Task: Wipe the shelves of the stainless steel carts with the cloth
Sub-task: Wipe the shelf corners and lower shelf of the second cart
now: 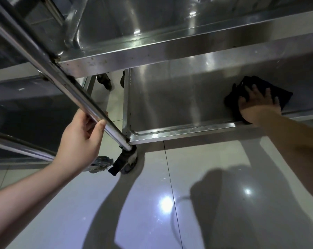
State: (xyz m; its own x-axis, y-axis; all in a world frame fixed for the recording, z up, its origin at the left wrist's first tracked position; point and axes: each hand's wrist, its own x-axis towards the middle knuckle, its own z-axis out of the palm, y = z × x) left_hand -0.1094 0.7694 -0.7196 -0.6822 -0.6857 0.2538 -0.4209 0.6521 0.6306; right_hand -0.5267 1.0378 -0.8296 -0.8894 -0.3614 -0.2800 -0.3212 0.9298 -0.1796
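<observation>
Right hand (258, 103) flat on the cloth (258, 88), bottom shelf (170, 97).
Fingers spread, pressing; left hand (82, 137) grasps the cart's post (65, 81), thumb seemingly hooked over.

The cart's lower shelf (179, 97) and corner post (83, 97) are brushed, shiny stainless steel with small dark specks. The cloth (278, 92) looks soft, dark and matt. The floor (170, 203) is glossy pale tile.

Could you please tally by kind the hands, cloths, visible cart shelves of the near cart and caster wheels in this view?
Hands: 2, left hand on the cart post, right hand pressing the cloth
Cloths: 1, black cloth
Shelves of the near cart: 2, upper shelf and lower shelf
Caster wheels: 4
Total: 9
</observation>
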